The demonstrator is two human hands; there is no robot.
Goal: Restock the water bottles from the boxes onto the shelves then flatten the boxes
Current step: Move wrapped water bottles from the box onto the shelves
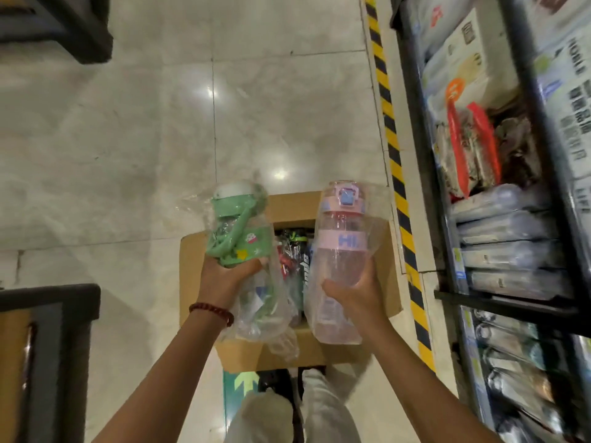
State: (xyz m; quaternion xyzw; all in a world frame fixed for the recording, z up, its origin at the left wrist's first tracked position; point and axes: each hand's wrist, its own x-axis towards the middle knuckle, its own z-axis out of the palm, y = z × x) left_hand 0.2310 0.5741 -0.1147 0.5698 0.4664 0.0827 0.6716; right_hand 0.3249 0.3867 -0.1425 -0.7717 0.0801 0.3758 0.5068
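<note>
Green bottle point(238, 231): green band and strap, white lid, small multicoloured stickers, clear wrap. Pink bottle point(340, 260): translucent pink body, pale pink band with blue lettering, blue clasp on the lid. Box point(195, 270): plain brown cardboard. Floor point(144, 139): glossy pale grey marbled tiles. Floor strip point(391, 148): yellow and black diagonal stripes. Bracelet point(212, 311): dark red beads. Shelf frame point(531, 91): black.

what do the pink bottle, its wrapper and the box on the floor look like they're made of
Pink bottle: likely translucent plastic, since its body lets light through. Its wrapper: thin clear plastic film, crinkled and glossy. Box: brown matte cardboard, with folded flaps.
</note>
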